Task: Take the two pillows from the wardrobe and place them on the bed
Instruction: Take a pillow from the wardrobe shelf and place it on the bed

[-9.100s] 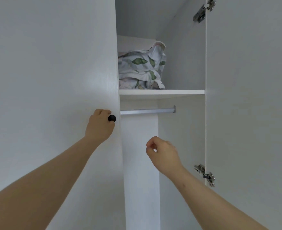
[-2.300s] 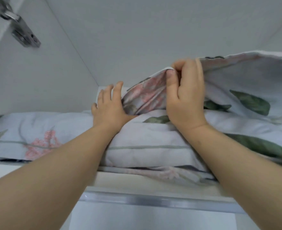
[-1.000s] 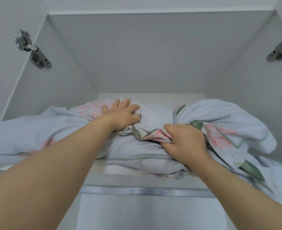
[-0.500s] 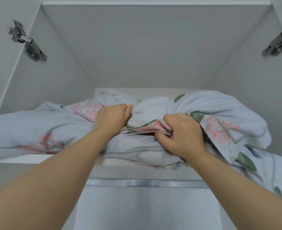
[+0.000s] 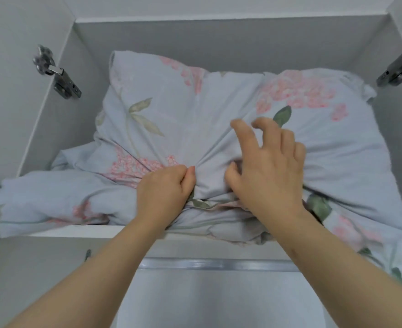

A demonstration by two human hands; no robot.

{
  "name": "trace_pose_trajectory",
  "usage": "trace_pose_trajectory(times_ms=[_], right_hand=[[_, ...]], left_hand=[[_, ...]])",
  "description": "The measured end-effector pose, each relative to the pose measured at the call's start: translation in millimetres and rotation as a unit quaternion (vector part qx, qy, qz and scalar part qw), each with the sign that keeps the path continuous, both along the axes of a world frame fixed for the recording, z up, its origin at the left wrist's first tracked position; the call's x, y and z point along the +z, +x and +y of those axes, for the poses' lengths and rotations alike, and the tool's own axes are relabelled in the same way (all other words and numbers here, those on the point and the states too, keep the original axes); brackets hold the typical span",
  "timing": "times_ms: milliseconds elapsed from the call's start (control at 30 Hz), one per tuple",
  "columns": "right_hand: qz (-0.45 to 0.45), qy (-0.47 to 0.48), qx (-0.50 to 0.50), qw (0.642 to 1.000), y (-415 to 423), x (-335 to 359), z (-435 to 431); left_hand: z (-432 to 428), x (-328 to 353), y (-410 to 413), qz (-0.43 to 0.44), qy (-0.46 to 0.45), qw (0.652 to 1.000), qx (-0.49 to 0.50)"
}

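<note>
A pale blue pillow with pink flowers and green leaves fills the wardrobe's top shelf, its upper side tipped up toward me. More of the same floral fabric lies bunched beneath and to the left; I cannot tell where a second pillow begins. My left hand is clenched on a fold of the pillow's cover at its front edge. My right hand hovers just to the right, fingers spread and curled over the fabric, holding nothing.
The white shelf edge runs under the fabric, with a metal hanging rail below it. Door hinges sit at the left and right. Fabric hangs over the shelf at the right.
The pillow has been pulled up and forward, now showing its broad face. My right hand has let go of the fold and opened; my left hand stays clenched on the cover.
</note>
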State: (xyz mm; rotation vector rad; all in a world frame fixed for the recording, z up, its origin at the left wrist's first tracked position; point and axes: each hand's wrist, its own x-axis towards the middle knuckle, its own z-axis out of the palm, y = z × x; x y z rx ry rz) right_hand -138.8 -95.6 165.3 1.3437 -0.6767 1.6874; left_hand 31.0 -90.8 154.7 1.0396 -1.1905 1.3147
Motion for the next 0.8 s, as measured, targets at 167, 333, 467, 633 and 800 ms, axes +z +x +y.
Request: trace_pose_trajectory(times_ms=[167,333,467,633,800], right_hand=[[0.163,0.196,-0.057,0.965,0.6,44.0,4.2],[0.130,0.169,-0.067,0.975,8.0,46.6,-9.7],[0.116,0.171,-0.057,0.977,8.0,43.2,-17.6],[0.138,0.146,-0.034,0.979,5.9,41.0,-16.8],[0.091,0.108,0.003,0.990,1.0,36.9,-10.5]], left_hand=[[4.0,-4.6,3.8,-0.008,0.008,1.000,-0.027],[9.8,-2.0,1.6,-0.002,0.016,0.998,-0.057],[9.3,-3.9,2.2,-0.017,0.001,0.999,-0.047],[8.9,-7.4,3.5,-0.040,-0.011,0.999,-0.023],[17.1,-0.6,12.1,-0.111,-0.035,0.991,0.068]])
